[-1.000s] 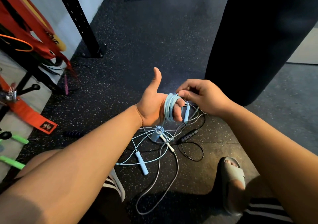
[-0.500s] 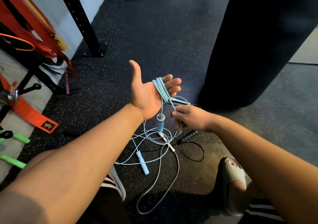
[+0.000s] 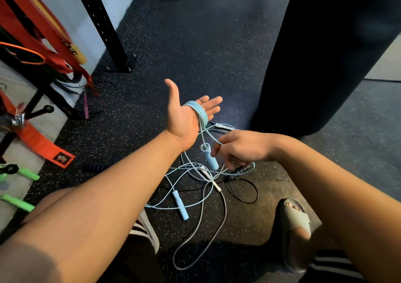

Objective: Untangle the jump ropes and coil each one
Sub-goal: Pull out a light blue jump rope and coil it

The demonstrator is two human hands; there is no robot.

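Observation:
My left hand (image 3: pixel 184 117) is held palm up with fingers spread, and several turns of the light blue jump rope (image 3: pixel 198 111) are wound around its fingers. One blue handle (image 3: pixel 209 156) hangs from that coil just below my palm. My right hand (image 3: pixel 240 148) sits beside the handle, pinching the blue cord that runs down from the coil. The other blue handle (image 3: pixel 180 204) lies on the floor in a tangle with a grey-white rope (image 3: pixel 202 224) and a black rope (image 3: pixel 243 187) whose black handle (image 3: pixel 240 171) lies under my right hand.
A black punching bag (image 3: pixel 325 50) hangs at the right. A black rack post (image 3: pixel 104 26) is bolted to the rubber floor at upper left, beside red-orange straps (image 3: pixel 41 143) and green handles (image 3: pixel 23 204). My sandalled foot (image 3: pixel 295 219) rests at lower right.
My left hand has opened from a thumb-up fist to palm up. My right hand has dropped from the coil's top to below it, drawing the cord down beside the hanging handle.

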